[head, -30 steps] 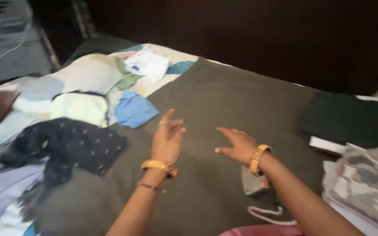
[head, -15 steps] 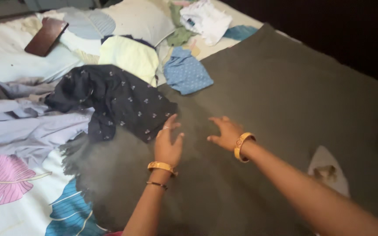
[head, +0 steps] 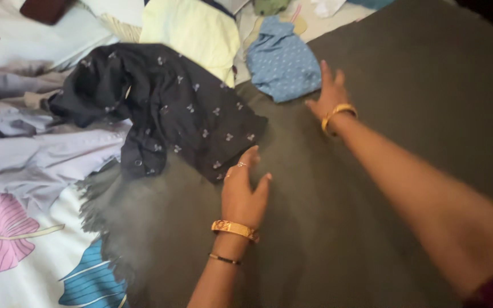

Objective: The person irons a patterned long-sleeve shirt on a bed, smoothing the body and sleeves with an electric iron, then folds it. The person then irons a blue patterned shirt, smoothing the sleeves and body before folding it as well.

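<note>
A large olive-grey cloth (head: 406,102) is spread flat over a bed. My left hand (head: 243,190) lies flat on it with fingers apart, just below the corner of a dark navy patterned shirt (head: 166,108). My right hand (head: 328,96) is stretched farther out, palm down on the cloth, fingers apart, close to a small blue dotted garment (head: 282,61). Both wrists carry gold bangles. Neither hand holds anything.
A pale yellow garment (head: 192,31) lies behind the navy shirt. Lavender-grey clothes (head: 35,154) are heaped at the left. The bedsheet (head: 24,251) is white with pink and blue leaf prints. A dark brown flat object (head: 44,8) sits at the top left.
The view has shifted left and down. My right hand has reached forward toward the blue garment, while my left hand stays flat on the cloth near the navy shirt.
</note>
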